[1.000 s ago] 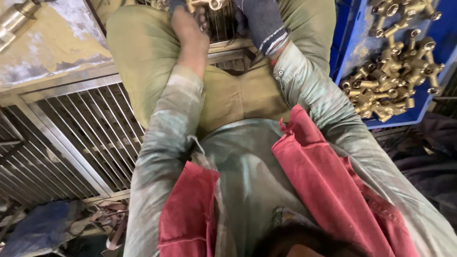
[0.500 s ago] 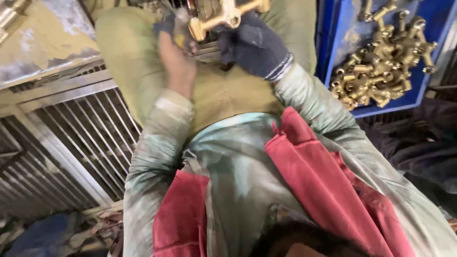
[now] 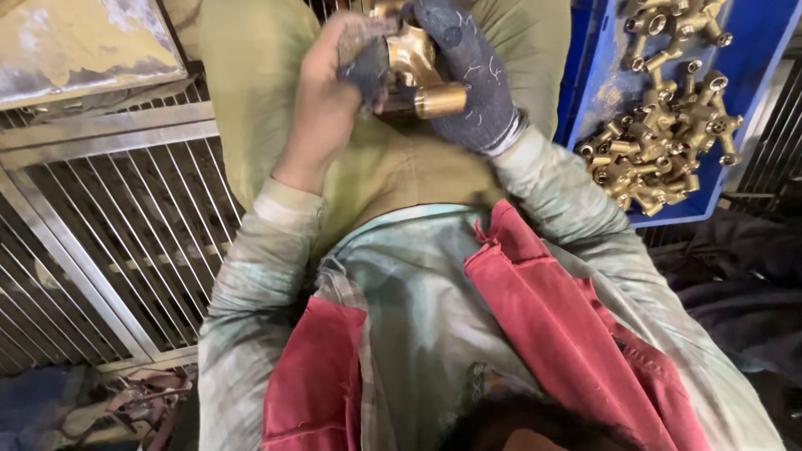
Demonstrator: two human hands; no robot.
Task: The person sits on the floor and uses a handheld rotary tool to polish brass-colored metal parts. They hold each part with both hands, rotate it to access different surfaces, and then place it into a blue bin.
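A brass fitting (image 3: 418,71) with round threaded ends is held over my lap, near the top of the view. My right hand (image 3: 464,75), in a dark knitted glove, is closed around its right side. My left hand (image 3: 330,92) is bare and presses a dark scrap of cloth (image 3: 368,67) against the fitting's left side. Both hands touch the fitting, and much of it is hidden between them.
A blue plastic crate (image 3: 610,92) at the upper right holds several more brass fittings (image 3: 668,134). A metal grating (image 3: 109,250) lies to my left, with a worn yellowish panel (image 3: 75,42) above it. Dark cloth lies at the right edge.
The view has tilted so hands and fitting sit lower in frame. The fitting has been turned, now showing a round end toward the right, with the cloth pressed on it.
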